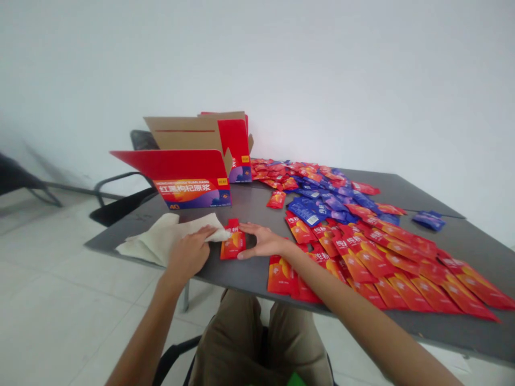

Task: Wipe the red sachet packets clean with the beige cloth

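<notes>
A red and orange pouch (233, 244) lies flat on the dark table before me. My left hand (191, 252) is closed on a cream cloth (155, 238), and a bunched corner of the cloth touches the pouch's upper left. From the other side my right hand (261, 241) reaches to the pouch, thumb and fingers apart at its right edge. Just right of that hand, rows of similar red pouches (358, 257) overlap one another under and beside my right forearm.
Two open cardboard boxes, a front one (193, 187) and a rear one (237, 145), stand at the back left. Blue pouches (309, 209) and more red ones are heaped behind the rows. One blue pouch (428, 220) lies apart at right. A black chair (120, 206) stands beyond the table's left edge.
</notes>
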Demonstrator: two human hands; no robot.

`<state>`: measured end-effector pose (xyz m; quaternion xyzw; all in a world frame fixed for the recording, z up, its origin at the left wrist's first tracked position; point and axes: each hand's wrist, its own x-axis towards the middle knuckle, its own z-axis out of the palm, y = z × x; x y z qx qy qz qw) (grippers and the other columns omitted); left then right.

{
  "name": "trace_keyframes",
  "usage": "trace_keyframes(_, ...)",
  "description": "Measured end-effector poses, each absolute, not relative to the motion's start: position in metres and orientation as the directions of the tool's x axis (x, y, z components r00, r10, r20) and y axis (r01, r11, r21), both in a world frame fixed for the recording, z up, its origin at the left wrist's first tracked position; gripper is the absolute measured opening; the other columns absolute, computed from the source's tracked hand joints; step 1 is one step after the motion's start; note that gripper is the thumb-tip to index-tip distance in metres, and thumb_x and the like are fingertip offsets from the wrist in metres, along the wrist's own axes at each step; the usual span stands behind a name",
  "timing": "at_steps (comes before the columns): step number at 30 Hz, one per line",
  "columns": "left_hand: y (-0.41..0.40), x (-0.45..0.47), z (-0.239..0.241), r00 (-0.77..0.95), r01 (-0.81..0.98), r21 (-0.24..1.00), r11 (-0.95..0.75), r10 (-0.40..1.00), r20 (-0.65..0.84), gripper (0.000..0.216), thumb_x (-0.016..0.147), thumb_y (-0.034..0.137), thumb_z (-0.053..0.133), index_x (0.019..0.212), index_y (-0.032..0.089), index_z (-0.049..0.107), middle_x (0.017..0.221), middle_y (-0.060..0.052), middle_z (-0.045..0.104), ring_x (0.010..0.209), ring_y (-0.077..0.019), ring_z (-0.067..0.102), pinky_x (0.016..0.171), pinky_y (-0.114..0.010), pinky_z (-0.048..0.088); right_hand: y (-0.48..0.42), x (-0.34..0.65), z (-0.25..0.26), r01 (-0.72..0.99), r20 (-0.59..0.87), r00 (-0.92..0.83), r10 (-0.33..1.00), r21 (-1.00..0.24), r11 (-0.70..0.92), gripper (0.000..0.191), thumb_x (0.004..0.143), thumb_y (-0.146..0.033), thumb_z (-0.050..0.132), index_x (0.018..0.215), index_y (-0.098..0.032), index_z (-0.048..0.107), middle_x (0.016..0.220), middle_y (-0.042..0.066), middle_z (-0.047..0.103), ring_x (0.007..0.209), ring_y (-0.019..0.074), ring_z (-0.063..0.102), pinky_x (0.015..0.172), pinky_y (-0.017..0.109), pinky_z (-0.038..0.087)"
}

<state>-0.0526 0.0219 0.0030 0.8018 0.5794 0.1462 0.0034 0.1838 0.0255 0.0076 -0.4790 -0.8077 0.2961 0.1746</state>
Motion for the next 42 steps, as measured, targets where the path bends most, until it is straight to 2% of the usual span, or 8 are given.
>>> trace_keyframes(4,0.006,-0.078,-0.001,0.156,0.963,0.162,-0.213,0.939,0.306,0.052,0.083,0.011,0.034,0.130,0.019,0.055,0.132,-0.008,0.058,0.113,-0.0260,0.061,0.097,-0.039,0.047,0.019,0.168,0.019,0.715,-0.053,-0.424,0.904,-0.632,0.298,0.102,0.064,-0.064,0.068,0.145,-0.014,0.031,0.153,0.016,0.028,0.141,0.0309,0.029,0.115,0.046,0.026)
trace_keyframes(8,0.001,-0.081,-0.002,0.129,0.963,0.181,-0.200,0.931,0.342,0.050,0.082,0.011,0.036,0.126,0.020,0.058,0.131,-0.009,0.059,0.111,-0.0267,0.062,0.095,-0.040,0.048,0.003,0.121,0.025,0.837,0.006,-0.374,0.928,-0.428,0.340,0.093,0.069,-0.065,0.062,0.140,-0.011,0.038,0.149,0.023,0.033,0.138,0.0388,0.032,0.108,0.054,0.032)
trace_keyframes(12,0.001,-0.078,-0.003,0.141,0.954,0.199,-0.222,0.924,0.356,0.048,0.082,0.011,0.038,0.124,0.019,0.059,0.131,-0.010,0.059,0.117,-0.0254,0.058,0.099,-0.038,0.045,-0.004,0.084,0.026,0.957,0.001,-0.207,0.978,-0.209,0.203,0.057,0.085,-0.041,0.051,0.129,-0.005,0.049,0.140,0.029,0.041,0.131,0.0426,0.040,0.099,0.060,0.038)
trace_keyframes(15,0.000,-0.078,-0.004,0.161,0.945,0.210,-0.251,0.915,0.370,0.048,0.081,0.010,0.038,0.123,0.017,0.060,0.131,-0.011,0.059,0.120,-0.0249,0.056,0.102,-0.037,0.042,-0.002,0.075,0.028,0.964,-0.013,-0.205,0.979,-0.176,0.200,0.047,0.081,-0.021,0.055,0.124,-0.002,0.052,0.128,0.032,0.052,0.125,0.0405,0.048,0.096,0.056,0.042)
trace_keyframes(25,0.002,-0.079,-0.007,0.131,0.933,0.261,-0.248,0.910,0.394,0.047,0.080,0.008,0.039,0.120,0.019,0.062,0.130,-0.011,0.060,0.121,-0.0222,0.055,0.104,-0.035,0.041,0.019,0.111,0.042,0.903,0.045,-0.101,0.994,-0.415,0.111,0.036,0.080,-0.013,0.046,0.113,-0.012,0.062,0.100,0.017,0.070,0.099,0.0295,0.067,0.084,0.038,0.051)
trace_keyframes(29,0.002,-0.077,-0.006,0.127,0.933,0.265,-0.245,0.911,0.393,0.048,0.079,0.008,0.039,0.119,0.018,0.063,0.129,-0.011,0.060,0.121,-0.0231,0.055,0.104,-0.036,0.040,0.028,0.131,0.028,0.821,0.010,-0.017,1.000,-0.570,0.020,0.048,0.081,-0.014,0.045,0.128,-0.007,0.052,0.093,0.012,0.074,0.079,0.0231,0.071,0.068,0.030,0.054)
trace_keyframes(36,-0.001,-0.067,0.005,0.131,0.905,0.343,-0.251,0.933,0.337,0.049,0.081,0.009,0.038,0.121,0.023,0.062,0.124,-0.006,0.064,0.111,-0.0227,0.061,0.098,-0.036,0.045,0.021,0.142,0.018,0.718,0.005,-0.004,1.000,-0.696,0.006,0.054,0.077,-0.020,0.055,0.130,-0.009,0.053,0.115,0.014,0.068,0.095,0.0249,0.069,0.079,0.033,0.056)
trace_keyframes(42,-0.011,-0.036,0.022,0.365,0.754,0.437,-0.491,0.866,0.342,0.048,0.084,0.011,0.038,0.124,0.026,0.059,0.126,-0.001,0.064,0.113,-0.0189,0.060,0.101,-0.032,0.043,0.009,0.164,0.031,0.549,0.060,-0.484,0.873,-0.756,0.356,0.067,0.069,-0.026,0.071,0.133,-0.017,0.051,0.133,0.007,0.058,0.120,0.0265,0.056,0.104,0.042,0.042)
